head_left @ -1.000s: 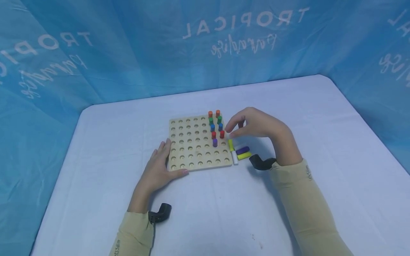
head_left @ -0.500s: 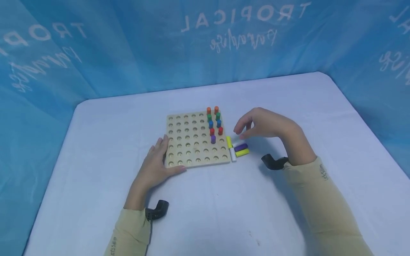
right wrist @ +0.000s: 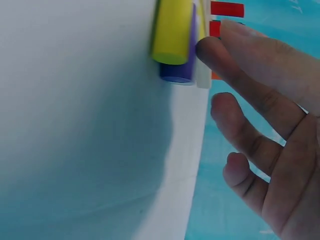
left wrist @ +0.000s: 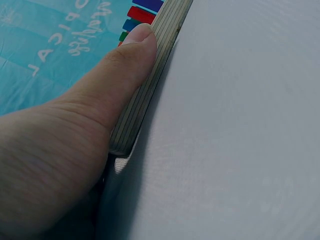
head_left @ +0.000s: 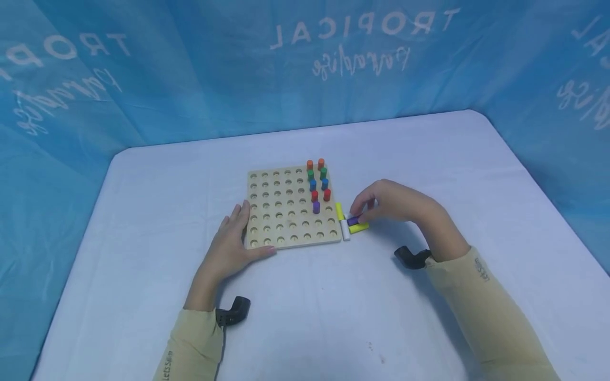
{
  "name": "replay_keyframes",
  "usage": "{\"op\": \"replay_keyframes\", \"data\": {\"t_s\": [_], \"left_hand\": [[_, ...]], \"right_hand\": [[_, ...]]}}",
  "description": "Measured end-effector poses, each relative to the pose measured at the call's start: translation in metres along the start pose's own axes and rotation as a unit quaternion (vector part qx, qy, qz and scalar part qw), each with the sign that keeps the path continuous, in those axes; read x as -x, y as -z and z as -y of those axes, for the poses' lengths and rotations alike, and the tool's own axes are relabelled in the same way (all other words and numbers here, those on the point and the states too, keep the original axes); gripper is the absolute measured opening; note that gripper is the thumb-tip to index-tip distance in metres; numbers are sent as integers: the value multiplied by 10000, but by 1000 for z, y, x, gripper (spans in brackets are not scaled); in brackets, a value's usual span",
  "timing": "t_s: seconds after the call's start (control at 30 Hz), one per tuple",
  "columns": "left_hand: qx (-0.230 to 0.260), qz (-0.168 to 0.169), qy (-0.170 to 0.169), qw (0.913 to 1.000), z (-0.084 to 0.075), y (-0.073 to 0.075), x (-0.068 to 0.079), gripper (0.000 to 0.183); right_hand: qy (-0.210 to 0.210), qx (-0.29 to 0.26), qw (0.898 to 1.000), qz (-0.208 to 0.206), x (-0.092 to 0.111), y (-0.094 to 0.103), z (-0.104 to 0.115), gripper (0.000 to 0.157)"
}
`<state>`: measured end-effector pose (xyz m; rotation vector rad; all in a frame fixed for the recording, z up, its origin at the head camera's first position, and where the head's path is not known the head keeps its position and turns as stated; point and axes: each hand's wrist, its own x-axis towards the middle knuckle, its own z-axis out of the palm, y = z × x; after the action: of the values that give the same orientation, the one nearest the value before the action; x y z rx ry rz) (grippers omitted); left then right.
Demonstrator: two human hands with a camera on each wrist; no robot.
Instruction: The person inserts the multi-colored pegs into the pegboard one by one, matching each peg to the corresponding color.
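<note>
A square wooden pegboard [head_left: 286, 220] lies on the table with pegs standing in its two right-hand columns: orange, green, blue and red pairs, and one purple peg [head_left: 316, 208]. My left hand [head_left: 230, 246] rests at its front left corner, thumb [left wrist: 127, 60] extended along the front edge. Beside the board's right side lie loose pegs: a yellow peg [head_left: 339, 211], a white peg [head_left: 345, 230], a purple peg [head_left: 353, 221] and another yellow peg [head_left: 359, 228]. Over these hangs my right hand [head_left: 393, 202], loosely bent fingertips close to the loose purple peg; the right wrist view shows no grip on it.
A white cloth covers the table [head_left: 305, 317]. Blue printed curtains [head_left: 214, 69] surround its back and sides. Each wrist wears a black camera mount [head_left: 412, 258].
My right hand first drew away from the board's right edge, then dropped to the loose pegs. My left hand stays at the board's corner. The head view shifted slightly.
</note>
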<state>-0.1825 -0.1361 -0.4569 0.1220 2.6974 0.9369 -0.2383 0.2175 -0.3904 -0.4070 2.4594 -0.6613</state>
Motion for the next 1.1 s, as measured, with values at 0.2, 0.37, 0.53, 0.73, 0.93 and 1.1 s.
{"op": "replay_keyframes", "data": {"t_s": [0.2,0.37,0.53,0.73,0.93,1.1], "left_hand": [[-18,-1,-49,10000,2,-1,-2,131],[-14,-5,-83,10000,4,-1,-2,132],[-15,-14,-121,9999,4,-1,-2,132],[-15,-21,-117,9999,1,0,-1,131],[-11,-45,-70,10000,1,0,-1,132],[-3,-74,-53,10000,1,-2,-1,131]], "right_hand": [[107,-13,9998,-138,0,-6,-6,22],[164,73,9994,-291,0,-10,-8,22],[108,76,9991,-401,1,-12,-11,23],[116,139,9989,-431,1,-13,-14,30],[264,417,9976,-484,1,-14,-12,32],[376,620,9964,-438,-1,-16,-12,34]]}}
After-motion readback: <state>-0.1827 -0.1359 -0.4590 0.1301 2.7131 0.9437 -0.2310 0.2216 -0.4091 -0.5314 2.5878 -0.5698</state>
